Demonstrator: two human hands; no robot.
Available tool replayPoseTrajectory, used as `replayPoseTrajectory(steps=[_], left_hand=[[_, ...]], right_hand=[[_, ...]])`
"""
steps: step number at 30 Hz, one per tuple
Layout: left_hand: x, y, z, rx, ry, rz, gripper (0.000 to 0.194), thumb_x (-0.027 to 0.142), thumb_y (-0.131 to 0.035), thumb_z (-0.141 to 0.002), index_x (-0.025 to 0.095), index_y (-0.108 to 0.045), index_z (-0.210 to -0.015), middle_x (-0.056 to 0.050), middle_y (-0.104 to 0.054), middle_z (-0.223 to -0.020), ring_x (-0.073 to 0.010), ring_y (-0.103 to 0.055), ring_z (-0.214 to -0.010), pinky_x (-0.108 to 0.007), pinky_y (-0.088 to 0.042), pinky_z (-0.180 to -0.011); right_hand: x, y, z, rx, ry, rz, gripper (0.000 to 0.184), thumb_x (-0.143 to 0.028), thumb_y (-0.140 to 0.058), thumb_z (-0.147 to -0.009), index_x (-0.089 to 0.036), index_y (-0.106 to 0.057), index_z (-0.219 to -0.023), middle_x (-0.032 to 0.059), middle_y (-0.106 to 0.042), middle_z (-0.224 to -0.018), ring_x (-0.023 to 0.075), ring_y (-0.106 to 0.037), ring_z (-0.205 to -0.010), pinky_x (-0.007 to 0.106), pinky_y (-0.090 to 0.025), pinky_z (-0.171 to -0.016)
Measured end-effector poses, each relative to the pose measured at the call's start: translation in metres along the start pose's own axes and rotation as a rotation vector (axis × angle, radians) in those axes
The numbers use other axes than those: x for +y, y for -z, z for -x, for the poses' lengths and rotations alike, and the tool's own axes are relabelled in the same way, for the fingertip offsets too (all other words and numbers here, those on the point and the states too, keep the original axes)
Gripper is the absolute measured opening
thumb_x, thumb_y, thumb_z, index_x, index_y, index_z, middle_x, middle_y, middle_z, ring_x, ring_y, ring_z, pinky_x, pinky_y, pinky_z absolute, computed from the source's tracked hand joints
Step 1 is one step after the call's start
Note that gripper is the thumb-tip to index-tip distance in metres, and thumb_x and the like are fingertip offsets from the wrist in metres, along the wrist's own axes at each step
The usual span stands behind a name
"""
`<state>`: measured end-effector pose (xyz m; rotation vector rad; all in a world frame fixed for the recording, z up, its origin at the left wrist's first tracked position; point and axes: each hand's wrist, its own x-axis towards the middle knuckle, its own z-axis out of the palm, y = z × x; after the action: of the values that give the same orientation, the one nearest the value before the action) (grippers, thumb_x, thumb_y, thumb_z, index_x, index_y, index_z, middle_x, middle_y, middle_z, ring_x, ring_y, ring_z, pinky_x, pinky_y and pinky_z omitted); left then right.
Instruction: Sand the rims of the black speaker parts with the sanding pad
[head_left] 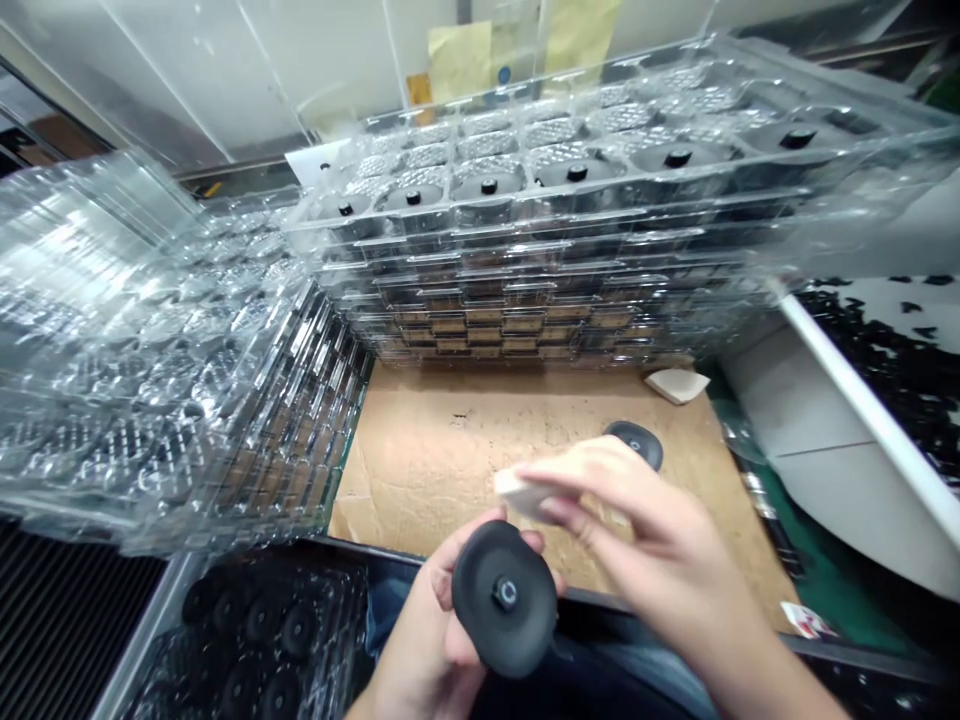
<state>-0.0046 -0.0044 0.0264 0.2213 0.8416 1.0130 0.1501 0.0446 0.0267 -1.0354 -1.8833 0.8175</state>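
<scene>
My left hand (431,630) grips a round black disc part (504,598) with a small metal hub at its centre, held up facing me at the bottom middle. My right hand (637,535) hovers just above it, fingers pinched on a small white pad (517,492) whose tip sits close over the disc's upper edge. A second black disc (636,442) lies on the brown cardboard sheet (450,440) just beyond my right hand.
A tall stack of clear plastic trays (570,250) holding black parts stands at the back. Another clear tray stack (142,350) leans at left. A tray of black discs (255,640) sits bottom left. A white wedge pad (676,384) lies on the cardboard. Loose black parts (892,360) fill a bin at right.
</scene>
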Motion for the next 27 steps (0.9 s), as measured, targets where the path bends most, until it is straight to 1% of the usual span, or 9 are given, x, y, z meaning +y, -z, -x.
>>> replayPoseTrajectory(steps=[3,6,10,13,16,19,22,25,27], left_hand=[[0.001,0.006,-0.001,-0.021,-0.014,0.107,0.059,0.035,-0.082,-0.047,0.029,-0.064,-0.102,-0.005,-0.067,-0.104,-0.0262,-0.065,-0.091,-0.033,-0.051,-0.075],[0.000,0.015,-0.007,-0.019,-0.014,0.161,0.058,0.031,-0.080,-0.051,0.030,-0.062,-0.106,-0.006,-0.066,-0.108,-0.0288,-0.064,-0.095,-0.034,-0.053,-0.076],[-0.004,0.023,-0.013,0.056,-0.028,0.170,0.053,0.031,-0.076,-0.057,0.028,-0.060,-0.108,-0.009,-0.063,-0.115,-0.0311,-0.061,-0.102,-0.034,-0.052,-0.080],[-0.004,0.023,-0.015,0.103,-0.053,0.183,0.054,0.033,-0.074,-0.060,0.025,-0.058,-0.111,-0.012,-0.061,-0.119,-0.0331,-0.056,-0.108,-0.037,-0.048,-0.086],[-0.004,0.022,-0.016,0.124,-0.062,0.204,0.054,0.034,-0.071,-0.065,0.023,-0.055,-0.115,-0.013,-0.058,-0.123,-0.0331,-0.054,-0.111,-0.038,-0.047,-0.089],[-0.007,0.025,-0.019,0.111,-0.065,0.215,0.049,0.033,-0.068,-0.069,0.024,-0.055,-0.115,-0.012,-0.059,-0.121,-0.0314,-0.056,-0.110,-0.040,-0.045,-0.090],[-0.010,0.028,-0.021,0.107,-0.065,0.215,0.046,0.032,-0.068,-0.070,0.024,-0.055,-0.113,-0.011,-0.060,-0.118,-0.0295,-0.057,-0.108,-0.041,-0.045,-0.091],[-0.013,0.026,-0.021,0.105,-0.064,0.197,0.047,0.031,-0.070,-0.068,0.022,-0.057,-0.112,-0.010,-0.062,-0.117,-0.0285,-0.058,-0.107,-0.038,-0.045,-0.090],[-0.016,0.020,-0.020,0.109,-0.084,0.159,0.046,0.030,-0.071,-0.066,0.020,-0.060,-0.110,-0.011,-0.062,-0.116,-0.0264,-0.058,-0.106,-0.034,-0.046,-0.089]], right_hand=[[0.037,0.004,0.018,-0.003,-0.353,0.013,0.025,-0.031,-0.050,-0.088,-0.023,-0.058,-0.110,0.0026,-0.066,-0.087,0.0135,-0.062,-0.069,0.021,-0.051,-0.056],[0.068,-0.010,0.044,-0.084,-0.415,0.108,0.030,-0.032,-0.047,-0.087,-0.018,-0.058,-0.112,0.0048,-0.064,-0.085,0.0140,-0.062,-0.065,0.025,-0.053,-0.058],[0.086,-0.034,0.071,-0.076,-0.421,0.214,0.027,-0.031,-0.044,-0.087,-0.018,-0.068,-0.089,0.0082,-0.061,-0.092,0.0203,-0.063,-0.086,0.034,-0.053,-0.074],[0.086,-0.040,0.084,-0.065,-0.432,0.299,0.027,-0.035,-0.051,-0.083,-0.019,-0.065,-0.100,0.0108,-0.057,-0.106,0.0231,-0.063,-0.092,0.035,-0.054,-0.072],[0.086,-0.040,0.094,-0.077,-0.420,0.364,0.032,-0.033,-0.056,-0.079,-0.018,-0.061,-0.108,0.0134,-0.053,-0.112,0.0219,-0.066,-0.079,0.033,-0.056,-0.061],[0.091,-0.039,0.097,-0.080,-0.395,0.391,0.028,-0.028,-0.047,-0.084,-0.018,-0.061,-0.106,0.0118,-0.057,-0.102,0.0189,-0.066,-0.067,0.030,-0.054,-0.052],[0.092,-0.032,0.084,-0.063,-0.378,0.374,0.028,-0.030,-0.045,-0.087,-0.019,-0.059,-0.108,0.0060,-0.063,-0.085,0.0169,-0.064,-0.059,0.029,-0.054,-0.053],[0.069,-0.022,0.057,-0.014,-0.378,0.339,0.027,-0.033,-0.046,-0.088,-0.020,-0.055,-0.110,0.0037,-0.066,-0.087,0.0136,-0.061,-0.054,0.025,-0.052,-0.051],[0.040,-0.017,0.039,0.031,-0.327,0.278,0.022,-0.031,-0.046,-0.089,-0.023,-0.054,-0.108,0.0030,-0.065,-0.095,0.0141,-0.063,-0.069,0.023,-0.052,-0.058]])
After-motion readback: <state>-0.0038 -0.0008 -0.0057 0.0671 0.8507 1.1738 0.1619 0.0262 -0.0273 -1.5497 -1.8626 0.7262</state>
